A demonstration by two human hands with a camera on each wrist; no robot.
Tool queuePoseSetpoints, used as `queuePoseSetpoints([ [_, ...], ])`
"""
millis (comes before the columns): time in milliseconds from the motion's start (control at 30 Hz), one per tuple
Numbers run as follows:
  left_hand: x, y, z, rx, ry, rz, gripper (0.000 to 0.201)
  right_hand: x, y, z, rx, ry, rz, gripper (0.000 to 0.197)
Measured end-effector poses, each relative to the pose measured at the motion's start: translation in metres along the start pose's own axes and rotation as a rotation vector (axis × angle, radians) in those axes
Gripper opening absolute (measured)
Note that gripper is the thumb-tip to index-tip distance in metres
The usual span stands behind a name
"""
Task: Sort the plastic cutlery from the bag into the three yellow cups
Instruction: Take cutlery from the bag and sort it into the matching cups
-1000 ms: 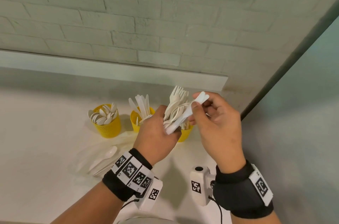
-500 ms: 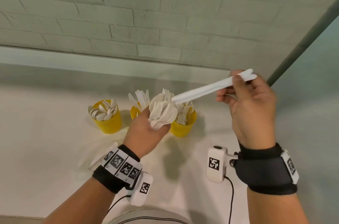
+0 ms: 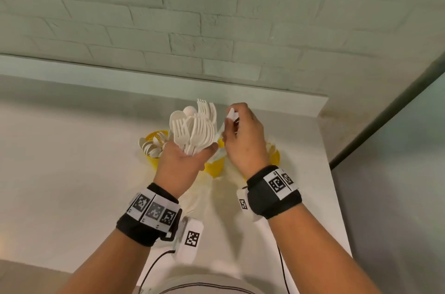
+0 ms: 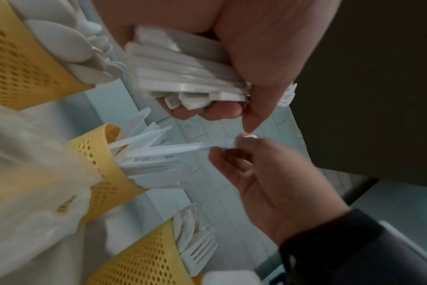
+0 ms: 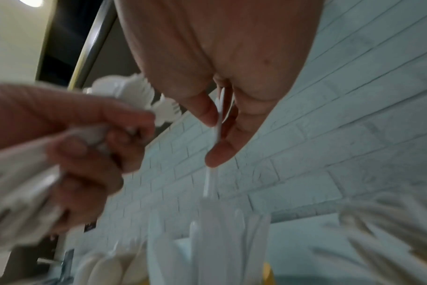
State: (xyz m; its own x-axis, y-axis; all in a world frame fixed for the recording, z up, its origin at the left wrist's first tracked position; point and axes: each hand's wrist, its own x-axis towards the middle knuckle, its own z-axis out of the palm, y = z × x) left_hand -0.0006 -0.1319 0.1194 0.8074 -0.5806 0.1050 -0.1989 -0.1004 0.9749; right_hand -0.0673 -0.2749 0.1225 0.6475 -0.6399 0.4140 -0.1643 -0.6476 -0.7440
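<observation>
- Left hand grips a bundle of white cutlery by the handles, fingers curled round it, forks and spoons fanned upward, held above the cups.
- Left wrist view: handle ends of the bundle stacked in the palm, thumb pressed over them.
- Right hand pinches a single white knife by the handle end between thumb and fingers; blade points down into the middle cup.
- Middle cup: yellow, perforated, holds knives; knife tip sits among them. Whether it touches the bottom: cannot tell.
- Left cup: holds spoons, near the far edge of the tabletop.
- Right cup: mostly hidden behind the right hand in the head view; left wrist view shows forks in it.
- All three cups stand in a row, close together, toward the far right corner of the tabletop.
- Clear plastic bag lies crumpled on the tabletop just in front of the cups, touching the middle one.
- Both wrists carry black bands with printed markers.
- White brick wall behind the tabletop.
</observation>
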Motion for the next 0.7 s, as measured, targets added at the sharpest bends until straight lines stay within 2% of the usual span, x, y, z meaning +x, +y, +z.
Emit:
queuePoseSetpoints([
  [133,-0.002,0.005,-0.004,-0.041,-0.043,0.052,0.018,0.002,0.009,0.027,-0.206,-0.249,-0.08,0.035],
  [200,-0.002,0.006,-0.006,-0.049,-0.065,0.064,0.018,0.003,0.008,0.036,-0.454,-0.38,-0.127,0.044],
  [233,-0.002,0.006,-0.007,-0.052,-0.073,0.069,0.018,0.003,0.006,0.036,-0.563,-0.414,-0.124,0.046],
  [300,-0.002,0.008,-0.007,-0.058,-0.081,0.079,0.02,0.001,0.001,0.03,-0.641,-0.384,-0.125,0.045],
  [367,-0.003,0.011,-0.008,-0.055,-0.069,0.091,0.024,-0.001,-0.003,0.018,-0.503,-0.263,-0.149,0.04],
  [467,-0.004,0.014,-0.007,-0.048,-0.062,0.089,0.026,0.0,-0.008,-0.004,0.0,0.048,-0.04,0.027],
  [533,-0.007,0.021,-0.005,-0.061,-0.106,0.104,0.021,0.0,-0.023,-0.026,0.229,0.204,-0.005,0.026],
  [600,-0.007,0.025,-0.002,-0.035,-0.177,0.141,0.025,0.001,-0.037,-0.05,0.32,0.176,-0.058,0.027],
  [700,-0.004,0.021,0.002,0.041,-0.216,0.212,0.029,0.002,-0.052,-0.079,0.202,-0.107,-0.17,0.025],
])
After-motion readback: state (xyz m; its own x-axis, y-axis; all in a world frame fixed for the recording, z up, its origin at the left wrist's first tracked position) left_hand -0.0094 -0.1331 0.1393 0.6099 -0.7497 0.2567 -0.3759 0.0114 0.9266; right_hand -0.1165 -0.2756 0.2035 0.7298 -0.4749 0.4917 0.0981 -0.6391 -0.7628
